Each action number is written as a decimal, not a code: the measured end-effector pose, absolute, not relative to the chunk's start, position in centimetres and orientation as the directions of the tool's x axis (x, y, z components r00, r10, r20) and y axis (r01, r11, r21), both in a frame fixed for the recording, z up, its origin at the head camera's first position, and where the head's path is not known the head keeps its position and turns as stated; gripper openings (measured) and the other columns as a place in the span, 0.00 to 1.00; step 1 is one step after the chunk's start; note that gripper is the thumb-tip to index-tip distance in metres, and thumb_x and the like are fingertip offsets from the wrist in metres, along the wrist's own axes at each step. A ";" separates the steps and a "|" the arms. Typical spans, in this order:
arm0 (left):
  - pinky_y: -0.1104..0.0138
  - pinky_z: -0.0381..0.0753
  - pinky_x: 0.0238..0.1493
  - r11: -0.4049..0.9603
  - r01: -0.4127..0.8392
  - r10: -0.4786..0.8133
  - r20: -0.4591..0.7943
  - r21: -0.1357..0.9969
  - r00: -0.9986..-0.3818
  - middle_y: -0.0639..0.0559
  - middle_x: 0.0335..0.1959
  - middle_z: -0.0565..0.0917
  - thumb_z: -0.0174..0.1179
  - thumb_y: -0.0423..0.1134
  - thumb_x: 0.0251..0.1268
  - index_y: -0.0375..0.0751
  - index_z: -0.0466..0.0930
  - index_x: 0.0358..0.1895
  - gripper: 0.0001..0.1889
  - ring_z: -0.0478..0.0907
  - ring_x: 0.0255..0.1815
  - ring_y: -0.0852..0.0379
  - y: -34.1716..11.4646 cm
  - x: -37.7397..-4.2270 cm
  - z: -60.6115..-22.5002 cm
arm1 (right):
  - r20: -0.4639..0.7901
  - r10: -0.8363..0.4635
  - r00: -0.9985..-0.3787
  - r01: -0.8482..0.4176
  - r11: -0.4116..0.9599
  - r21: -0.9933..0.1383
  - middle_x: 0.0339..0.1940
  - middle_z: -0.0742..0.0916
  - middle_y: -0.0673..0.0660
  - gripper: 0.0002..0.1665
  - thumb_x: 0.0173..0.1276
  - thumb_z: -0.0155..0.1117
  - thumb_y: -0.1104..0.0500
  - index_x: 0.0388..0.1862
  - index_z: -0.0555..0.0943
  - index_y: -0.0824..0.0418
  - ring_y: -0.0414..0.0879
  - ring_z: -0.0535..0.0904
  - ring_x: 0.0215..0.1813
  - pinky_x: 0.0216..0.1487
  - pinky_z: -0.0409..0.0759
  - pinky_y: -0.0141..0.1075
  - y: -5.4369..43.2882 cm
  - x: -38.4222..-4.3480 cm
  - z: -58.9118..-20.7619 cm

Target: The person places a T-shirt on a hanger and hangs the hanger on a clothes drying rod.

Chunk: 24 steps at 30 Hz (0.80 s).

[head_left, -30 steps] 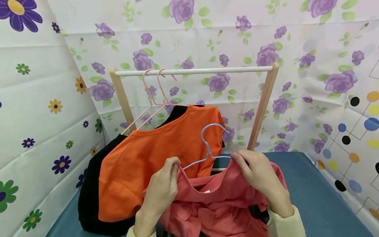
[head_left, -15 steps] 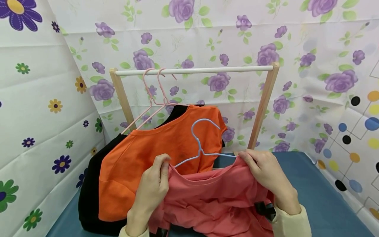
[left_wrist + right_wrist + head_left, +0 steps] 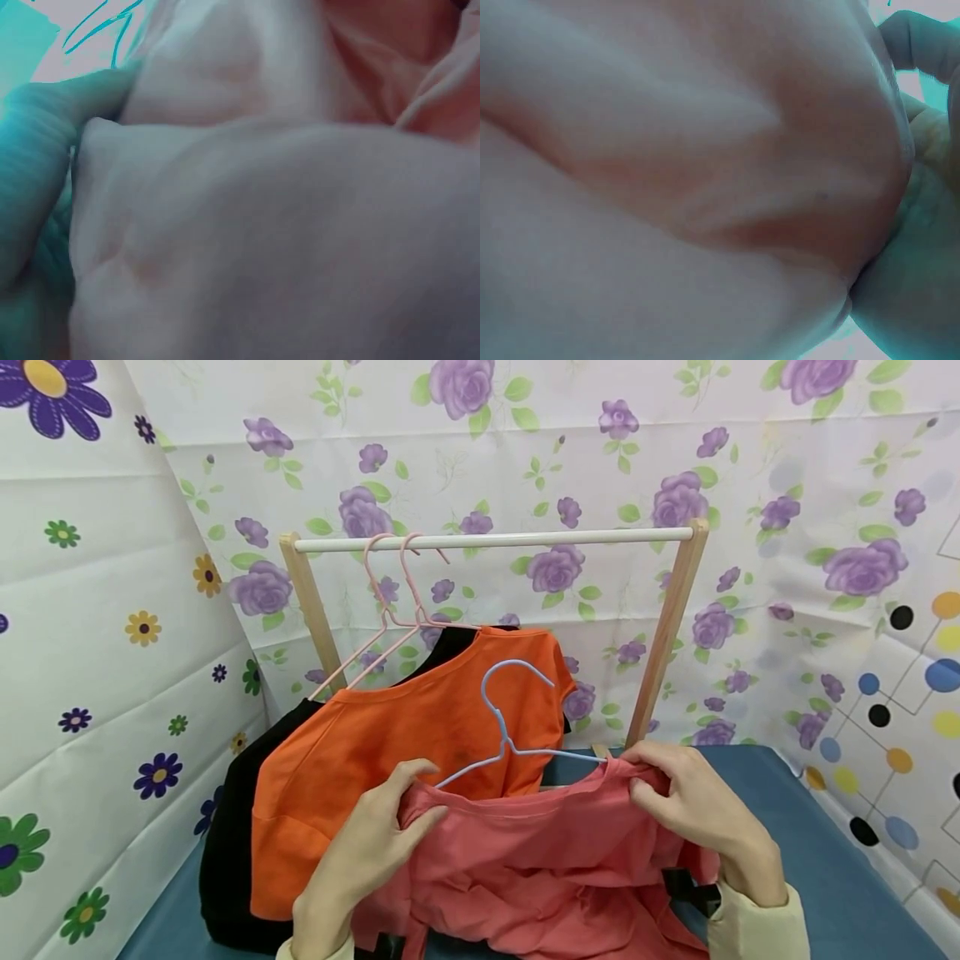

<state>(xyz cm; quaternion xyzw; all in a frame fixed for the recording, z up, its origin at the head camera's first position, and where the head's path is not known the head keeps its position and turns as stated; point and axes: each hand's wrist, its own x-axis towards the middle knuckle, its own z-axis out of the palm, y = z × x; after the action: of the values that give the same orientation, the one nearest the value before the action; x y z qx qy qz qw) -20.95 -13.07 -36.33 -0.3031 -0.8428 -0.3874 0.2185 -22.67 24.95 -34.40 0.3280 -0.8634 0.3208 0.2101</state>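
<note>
In the head view a coral-pink shirt [image 3: 525, 852] hangs bunched at the front, its neckline uppermost. A blue hanger [image 3: 504, 739] sits inside it, with the hook and upper arms rising out of the neck. My left hand [image 3: 367, 839] grips the left shoulder, thumb in front and fingers over the top. On the other shoulder, my right hand [image 3: 701, 802] holds the fabric near the hanger's end, thumb in front. The hanger's lower part is hidden in the cloth. Pink fabric [image 3: 300, 240] fills most of the left wrist view, and shirt cloth [image 3: 705, 187] fills the right wrist view.
Behind stands a clothes rack with wooden posts [image 3: 667, 627] and a white rail [image 3: 540, 538]. Two pink hangers [image 3: 411, 581] on the rail carry an orange top [image 3: 420, 735] and a black garment [image 3: 232, 827]. A blue surface [image 3: 810, 860] lies beneath; patterned sheets [image 3: 480, 468] surround it.
My hands have moved apart, stretching the neckline wider and flatter. The blue hanger has shifted left and slightly up. Both thumbs have spread from the fingertips along the shirt's shoulders.
</note>
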 end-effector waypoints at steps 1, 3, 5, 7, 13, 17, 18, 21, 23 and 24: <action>0.70 0.72 0.25 0.508 0.683 0.351 0.598 0.525 -0.721 0.64 0.24 0.71 0.68 0.34 0.62 0.53 0.70 0.58 0.24 0.68 0.21 0.68 -13.3 -21.0 -36.3 | 0.578 -0.435 -0.690 -0.707 0.577 -0.410 0.33 0.82 0.40 0.20 0.62 0.58 0.73 0.41 0.82 0.48 0.36 0.74 0.27 0.28 0.72 0.33 25.0 -22.7 -34.4; 0.71 0.70 0.24 0.522 0.678 0.353 0.593 0.517 -0.724 0.63 0.22 0.69 0.66 0.30 0.62 0.50 0.69 0.59 0.24 0.65 0.19 0.68 -13.6 -21.0 -36.1 | 0.590 -0.440 -0.678 -0.716 0.577 -0.393 0.33 0.81 0.40 0.22 0.63 0.55 0.74 0.41 0.82 0.47 0.36 0.73 0.27 0.28 0.70 0.32 25.0 -22.8 -34.4; 0.70 0.69 0.24 0.545 0.666 0.345 0.588 0.509 -0.731 0.62 0.23 0.69 0.64 0.27 0.63 0.46 0.69 0.59 0.24 0.64 0.20 0.67 -13.9 -21.0 -36.0 | 0.609 -0.446 -0.656 -0.730 0.578 -0.364 0.32 0.79 0.39 0.23 0.65 0.53 0.75 0.39 0.81 0.46 0.35 0.72 0.28 0.29 0.69 0.32 25.0 -22.9 -34.4; 0.69 0.71 0.28 0.575 0.645 0.327 0.582 0.503 -0.745 0.60 0.30 0.75 0.63 0.27 0.64 0.44 0.69 0.59 0.23 0.68 0.24 0.66 -14.2 -21.0 -36.0 | 0.627 -0.453 -0.634 -0.745 0.574 -0.340 0.32 0.78 0.38 0.24 0.66 0.52 0.75 0.37 0.80 0.44 0.35 0.71 0.28 0.30 0.68 0.31 25.0 -23.0 -34.4; 0.65 0.75 0.35 0.691 0.555 0.215 0.602 0.463 -0.769 0.58 0.43 0.80 0.64 0.30 0.65 0.46 0.71 0.54 0.18 0.74 0.32 0.64 -15.0 -20.8 -36.0 | 0.655 -0.426 -0.624 -0.743 0.582 -0.330 0.30 0.77 0.38 0.23 0.65 0.54 0.74 0.36 0.78 0.43 0.35 0.71 0.28 0.30 0.68 0.30 25.3 -23.0 -34.5; 0.67 0.74 0.32 0.724 0.556 0.145 0.698 0.409 -0.702 0.59 0.34 0.79 0.68 0.32 0.61 0.46 0.77 0.43 0.11 0.72 0.30 0.63 -15.4 -20.8 -36.0 | 0.627 -0.393 -0.673 -0.709 0.583 -0.396 0.31 0.80 0.39 0.14 0.66 0.67 0.64 0.45 0.79 0.47 0.35 0.74 0.28 0.30 0.72 0.32 25.1 -22.9 -34.6; 0.68 0.75 0.32 0.725 0.564 0.136 0.721 0.395 -0.679 0.59 0.33 0.79 0.68 0.32 0.60 0.46 0.79 0.41 0.10 0.73 0.30 0.63 -15.6 -20.8 -36.0 | 0.621 -0.390 -0.680 -0.705 0.581 -0.408 0.31 0.80 0.39 0.16 0.64 0.70 0.61 0.47 0.79 0.47 0.36 0.75 0.28 0.30 0.73 0.32 25.1 -22.9 -34.6; 0.73 0.76 0.36 0.723 0.591 0.128 0.772 0.357 -0.623 0.61 0.33 0.81 0.69 0.31 0.58 0.46 0.83 0.38 0.08 0.76 0.32 0.64 -15.9 -20.8 -36.0 | 0.628 -0.413 -0.659 -0.727 0.564 -0.392 0.33 0.81 0.40 0.20 0.61 0.73 0.60 0.50 0.78 0.48 0.35 0.76 0.29 0.31 0.74 0.32 24.8 -23.1 -34.6; 0.77 0.74 0.39 0.713 0.611 0.133 0.788 0.345 -0.601 0.62 0.33 0.82 0.69 0.30 0.57 0.46 0.84 0.37 0.08 0.78 0.33 0.65 -16.2 -20.8 -35.9 | 0.658 -0.434 -0.615 -0.760 0.549 -0.348 0.34 0.81 0.40 0.19 0.61 0.72 0.64 0.47 0.79 0.47 0.34 0.75 0.29 0.30 0.73 0.29 24.8 -23.4 -34.6; 0.79 0.73 0.40 0.706 0.619 0.135 0.794 0.343 -0.593 0.63 0.33 0.81 0.69 0.29 0.57 0.46 0.85 0.37 0.09 0.78 0.33 0.65 -16.3 -20.8 -35.9 | 0.671 -0.444 -0.594 -0.776 0.536 -0.333 0.34 0.82 0.42 0.18 0.62 0.71 0.65 0.47 0.80 0.47 0.34 0.75 0.29 0.30 0.73 0.28 24.8 -23.6 -34.6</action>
<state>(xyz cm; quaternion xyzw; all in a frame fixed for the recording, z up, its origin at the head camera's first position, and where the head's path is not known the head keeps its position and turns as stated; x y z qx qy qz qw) -20.83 -16.28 -35.89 -0.2253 -0.8370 -0.3100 0.3906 -23.55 24.83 -34.59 0.3649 -0.8356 0.3143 0.2642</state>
